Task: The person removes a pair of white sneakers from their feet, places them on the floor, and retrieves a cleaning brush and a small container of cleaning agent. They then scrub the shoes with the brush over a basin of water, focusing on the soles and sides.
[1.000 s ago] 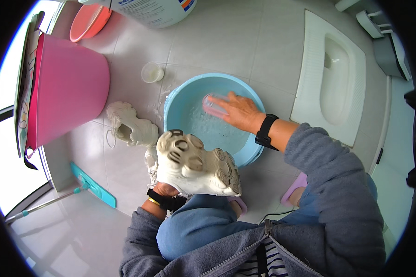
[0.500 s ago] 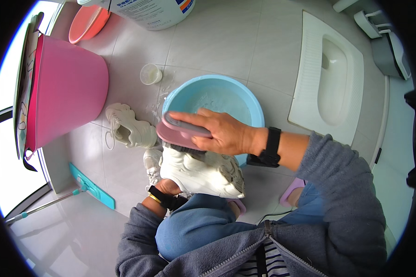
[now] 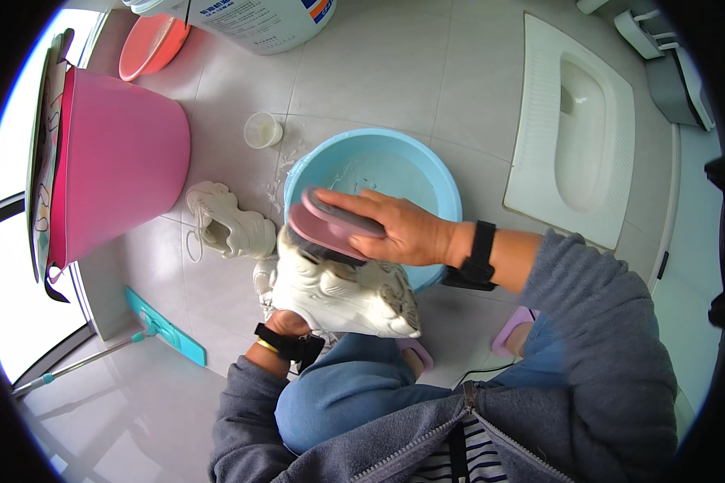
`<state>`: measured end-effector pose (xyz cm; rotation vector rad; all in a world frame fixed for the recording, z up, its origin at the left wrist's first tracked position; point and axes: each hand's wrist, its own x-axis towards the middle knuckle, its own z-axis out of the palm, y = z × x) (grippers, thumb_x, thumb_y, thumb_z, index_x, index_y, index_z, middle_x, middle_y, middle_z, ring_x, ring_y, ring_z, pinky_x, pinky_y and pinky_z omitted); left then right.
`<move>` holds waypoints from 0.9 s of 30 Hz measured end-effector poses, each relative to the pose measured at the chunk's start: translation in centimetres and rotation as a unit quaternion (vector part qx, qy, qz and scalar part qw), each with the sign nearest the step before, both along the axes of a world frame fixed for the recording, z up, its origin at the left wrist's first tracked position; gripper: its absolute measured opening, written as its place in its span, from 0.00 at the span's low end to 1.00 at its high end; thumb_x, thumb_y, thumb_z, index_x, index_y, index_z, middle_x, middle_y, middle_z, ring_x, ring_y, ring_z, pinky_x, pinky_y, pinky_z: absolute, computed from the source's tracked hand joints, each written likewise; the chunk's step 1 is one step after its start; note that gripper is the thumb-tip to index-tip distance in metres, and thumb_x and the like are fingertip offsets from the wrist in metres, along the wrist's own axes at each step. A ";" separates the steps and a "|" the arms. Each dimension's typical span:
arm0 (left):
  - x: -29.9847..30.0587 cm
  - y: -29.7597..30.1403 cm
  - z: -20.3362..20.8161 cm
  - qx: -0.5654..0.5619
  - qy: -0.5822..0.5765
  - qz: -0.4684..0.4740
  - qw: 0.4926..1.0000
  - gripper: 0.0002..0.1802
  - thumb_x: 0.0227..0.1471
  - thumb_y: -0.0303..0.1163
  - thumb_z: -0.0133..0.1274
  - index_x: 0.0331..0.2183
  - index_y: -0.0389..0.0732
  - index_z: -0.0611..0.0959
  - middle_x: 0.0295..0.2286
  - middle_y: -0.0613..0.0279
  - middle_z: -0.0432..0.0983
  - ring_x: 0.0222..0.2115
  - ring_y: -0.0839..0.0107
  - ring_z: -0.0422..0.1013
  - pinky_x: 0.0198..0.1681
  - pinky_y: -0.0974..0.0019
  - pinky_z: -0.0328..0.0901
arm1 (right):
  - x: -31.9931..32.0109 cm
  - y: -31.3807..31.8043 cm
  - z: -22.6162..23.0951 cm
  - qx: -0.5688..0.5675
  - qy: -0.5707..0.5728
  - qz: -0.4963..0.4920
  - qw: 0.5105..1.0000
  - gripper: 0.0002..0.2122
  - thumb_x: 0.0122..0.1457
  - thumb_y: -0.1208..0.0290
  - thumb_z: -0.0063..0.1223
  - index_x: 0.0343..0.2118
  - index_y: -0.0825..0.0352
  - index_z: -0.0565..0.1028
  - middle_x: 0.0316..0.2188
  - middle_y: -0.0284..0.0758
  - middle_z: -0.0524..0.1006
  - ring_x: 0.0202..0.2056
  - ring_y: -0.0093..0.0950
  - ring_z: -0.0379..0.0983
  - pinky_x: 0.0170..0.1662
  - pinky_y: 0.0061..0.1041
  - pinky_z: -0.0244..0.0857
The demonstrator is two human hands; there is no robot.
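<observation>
My right hand [image 3: 411,229] is closed round the grey-topped handle of a pink scrubbing brush [image 3: 321,228]. The brush's dark bristles press against the upper side of a white sneaker [image 3: 342,291], which is held tilted over my knee. At the shoe's opening is my left hand [image 3: 288,324], supporting it; its fingers are hidden by the shoe. Just beyond the sneaker, a light blue basin [image 3: 439,173] holds water, partly covered by my right hand and the brush. Another white sneaker [image 3: 246,229] rests on the floor left of the basin, and part of a further pale shoe [image 3: 263,282] shows behind the held one.
A small clear cup [image 3: 263,130] stands beside wet splashes on the tiles. A large pink tub [image 3: 125,153] and a teal flat mop [image 3: 169,326] are at the left. An orange basin [image 3: 149,52] and a white bucket [image 3: 270,24] sit far off; a squat toilet [image 3: 540,121] lies right.
The brush and my right hand have shifted slightly right along the sneaker. The held shoe has tipped a little and moved slightly left.
</observation>
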<state>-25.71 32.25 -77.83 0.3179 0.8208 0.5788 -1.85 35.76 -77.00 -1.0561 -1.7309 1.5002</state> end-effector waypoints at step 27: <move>-6.1 -3.5 -3.5 -0.095 -0.110 0.002 0.989 0.34 0.63 0.55 0.36 0.62 0.44 0.60 0.59 0.55 0.60 0.57 0.58 0.62 0.61 0.51 0.57 | 1.8 0.3 -8.0 -0.096 -0.202 0.011 0.975 0.29 0.59 0.56 0.50 0.64 0.52 0.58 0.45 0.47 0.74 0.41 0.41 0.75 0.45 0.34 0.69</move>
